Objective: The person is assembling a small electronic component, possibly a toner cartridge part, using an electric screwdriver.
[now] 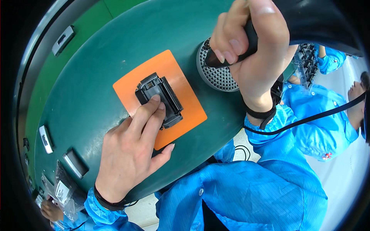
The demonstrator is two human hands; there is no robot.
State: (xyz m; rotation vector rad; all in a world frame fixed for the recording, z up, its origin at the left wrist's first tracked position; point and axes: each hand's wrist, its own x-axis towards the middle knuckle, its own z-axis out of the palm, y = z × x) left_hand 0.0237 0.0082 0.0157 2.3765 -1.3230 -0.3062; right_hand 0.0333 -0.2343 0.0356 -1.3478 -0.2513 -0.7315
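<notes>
A black plastic device (163,102) with a long slot and a small row of gold contacts lies on an orange square mat (179,133). My left hand (129,154) rests its index and middle fingertips on the device's near side, thumb stretched out apart from it. Raised at the upper right, my right hand (258,50) is closed round a black tapered tool (223,59), whose exact kind I cannot make out. Below and behind that hand sits a round grey dish (217,77) with a studded surface, partly covered by the hand and tool.
The green table (162,27) has a curved edge. At its left lie a white-and-black part (45,139), a dark grey block (75,163) and clear plastic bags (63,188). A silver part (63,40) lies beyond. A co-worker (320,119) in blue is at the right, a hand (52,211) at lower left.
</notes>
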